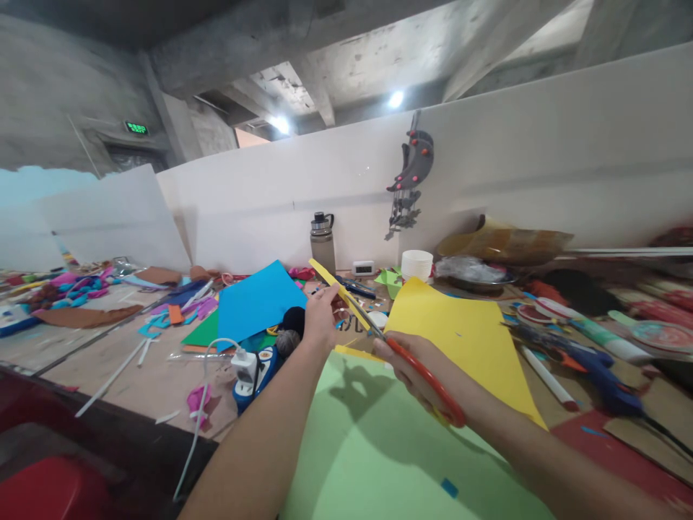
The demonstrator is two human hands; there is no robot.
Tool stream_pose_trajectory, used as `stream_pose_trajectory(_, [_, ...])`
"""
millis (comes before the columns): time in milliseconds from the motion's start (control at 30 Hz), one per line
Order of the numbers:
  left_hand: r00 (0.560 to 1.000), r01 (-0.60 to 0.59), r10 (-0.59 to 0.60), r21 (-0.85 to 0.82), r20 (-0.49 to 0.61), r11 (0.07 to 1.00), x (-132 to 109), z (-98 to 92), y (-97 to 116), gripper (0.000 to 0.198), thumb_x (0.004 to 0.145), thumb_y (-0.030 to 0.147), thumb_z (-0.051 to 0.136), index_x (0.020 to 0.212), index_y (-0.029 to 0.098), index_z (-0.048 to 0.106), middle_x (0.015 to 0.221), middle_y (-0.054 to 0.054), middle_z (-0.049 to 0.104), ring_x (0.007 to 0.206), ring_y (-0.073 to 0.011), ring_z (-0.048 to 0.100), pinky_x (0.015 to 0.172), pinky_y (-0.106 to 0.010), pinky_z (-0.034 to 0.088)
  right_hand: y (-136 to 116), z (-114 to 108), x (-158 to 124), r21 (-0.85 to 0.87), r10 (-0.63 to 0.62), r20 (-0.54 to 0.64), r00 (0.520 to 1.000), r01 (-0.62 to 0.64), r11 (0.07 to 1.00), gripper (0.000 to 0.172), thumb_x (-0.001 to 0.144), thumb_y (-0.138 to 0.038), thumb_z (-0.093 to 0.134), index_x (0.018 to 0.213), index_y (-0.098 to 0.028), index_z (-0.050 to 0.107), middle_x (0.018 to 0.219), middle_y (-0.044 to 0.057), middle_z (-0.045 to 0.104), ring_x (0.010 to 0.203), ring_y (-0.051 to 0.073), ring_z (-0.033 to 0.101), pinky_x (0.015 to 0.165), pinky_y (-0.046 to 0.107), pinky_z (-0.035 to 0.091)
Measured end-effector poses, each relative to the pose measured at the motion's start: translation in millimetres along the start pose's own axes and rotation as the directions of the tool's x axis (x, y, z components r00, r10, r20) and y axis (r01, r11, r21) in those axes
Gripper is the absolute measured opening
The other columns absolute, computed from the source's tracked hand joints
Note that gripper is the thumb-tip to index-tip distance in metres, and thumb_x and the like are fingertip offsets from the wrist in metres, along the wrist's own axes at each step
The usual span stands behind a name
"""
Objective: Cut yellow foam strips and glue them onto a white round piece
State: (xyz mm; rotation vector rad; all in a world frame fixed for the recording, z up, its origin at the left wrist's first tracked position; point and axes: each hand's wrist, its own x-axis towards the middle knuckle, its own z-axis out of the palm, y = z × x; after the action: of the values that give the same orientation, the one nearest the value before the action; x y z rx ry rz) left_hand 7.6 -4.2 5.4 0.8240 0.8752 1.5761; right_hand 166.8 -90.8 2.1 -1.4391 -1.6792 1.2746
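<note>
Both forearms entered from the bottom edge and converged at centre frame, above the bench [162,383].

Left hand [320,319]: forearm rose diagonally from bottom centre-left, wrist straight, back of the hand toward the camera. Fingers were curled in, thumb and fingertips pinched on a narrow yellow strip [328,277]. The strip was held clear of the bench, slanting from upper left to lower right, its free end pointing up past the hand.

Right hand [412,370]: forearm came in from the bottom right corner, wrist slightly bent. Fingers were closed through the red handles of the scissors [427,381]. The blades pointed up and left, lying along the lower end of the strip, just right of the left hand. Could not tell whether the blades were parted.

Surroundings: 1 large green sheet [373,455] lay under both arms at bottom centre. 1 yellow sheet [465,339] curled up just behind the right hand. 1 blue sheet [254,300] stood tilted left of centre. A grey bottle [323,244] and a white cup [416,264] stood at the back against the white partition [541,144]. At right, a blue glue gun [598,370] and a marker [549,380] lay among paper scraps.
</note>
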Motion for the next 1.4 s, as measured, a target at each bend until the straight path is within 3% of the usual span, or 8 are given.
stream_pose_trajectory(167, [0.999, -0.022, 0.022, -0.012, -0.035, 1.0, 2.3, -2.6, 1.6, 0.02, 0.065, 0.029, 0.071, 0.071, 0.016, 0.057, 0.063, 0.0, 0.061, 0.051, -0.0081, 0.055, 0.043, -0.017, 0.036, -0.2, -1.1, -0.5, -0.012, -0.022, 0.013, 1.0, 0.022, 1.0, 0.043, 0.077, -0.064, 0.051, 0.078, -0.021, 0.049, 0.047, -0.009, 0.038, 0.031, 0.007, 0.036, 0.027, 0.018, 0.032])
stream_pose_trajectory(600, [1.0, -0.002, 0.002, 0.027, 0.022, 1.0, 0.5, 0.1, -1.1, 0.026, 0.061, 0.032, 0.074, 0.069, 0.016, 0.055, 0.062, 0.001, 0.059, 0.052, -0.0076, 0.055, 0.043, -0.017, 0.036, 2.3, -1.0, -0.1, -0.041, -0.088, 0.001, 0.996, 0.088, 0.995, 0.044, 0.081, -0.065, 0.045, 0.083, -0.021, 0.05, 0.049, -0.008, 0.04, 0.032, 0.007, 0.037, 0.028, 0.018, 0.034])
stream_pose_trajectory(1100, [0.999, -0.001, 0.001, 0.001, 0.033, 1.0, 1.5, -1.4, -2.2, 0.024, 0.062, 0.029, 0.074, 0.068, 0.016, 0.055, 0.063, 0.002, 0.06, 0.051, -0.0066, 0.054, 0.043, -0.016, 0.037, 0.8, 0.3, -1.5, -0.05, -0.033, -0.011, 0.999, 0.032, 0.998, 0.049, 0.078, -0.07, 0.044, 0.076, -0.021, 0.046, 0.049, -0.009, 0.036, 0.032, 0.007, 0.036, 0.026, 0.019, 0.033])
stream_pose_trajectory(1400, [1.0, -0.006, 0.006, -0.04, -0.019, 0.999, 0.8, -0.2, 1.8, 0.026, 0.062, 0.03, 0.074, 0.07, 0.016, 0.054, 0.06, 0.002, 0.058, 0.048, -0.0076, 0.055, 0.041, -0.017, 0.035, 3.2, 1.2, 0.0, -0.041, -0.041, -0.013, 0.999, 0.041, 0.998, 0.044, 0.08, -0.065, 0.046, 0.08, -0.021, 0.049, 0.048, -0.009, 0.036, 0.031, 0.007, 0.035, 0.026, 0.018, 0.032])
